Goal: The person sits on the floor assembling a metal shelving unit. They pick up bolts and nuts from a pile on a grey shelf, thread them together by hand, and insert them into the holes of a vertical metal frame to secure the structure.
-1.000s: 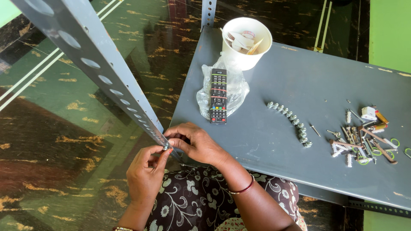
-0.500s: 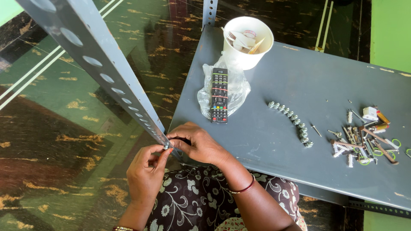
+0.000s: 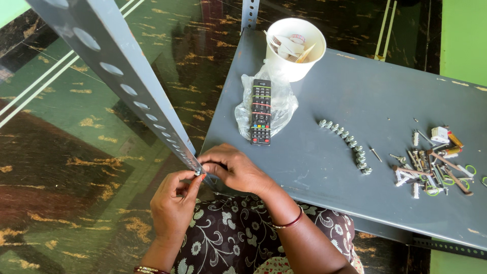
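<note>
At the lower centre of the frame, a small nut (image 3: 197, 173) is pinched by the left hand (image 3: 173, 205) against the slotted post (image 3: 133, 91). The right hand (image 3: 235, 168) is closed on the shelf (image 3: 324, 101) corner. Compared with before, both hands are hardly moved.

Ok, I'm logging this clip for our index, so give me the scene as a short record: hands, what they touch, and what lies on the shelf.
left hand: fingertips pinch a small fastener at the slotted upright's lower end
right hand: fingers on the same joint, at the shelf corner
slotted upright: grey, slanting up to the left
shelf: grey metal panel
on shelf: remote control on clear plastic bag, white cup, row of bolts, heap of screws and plugs
</note>
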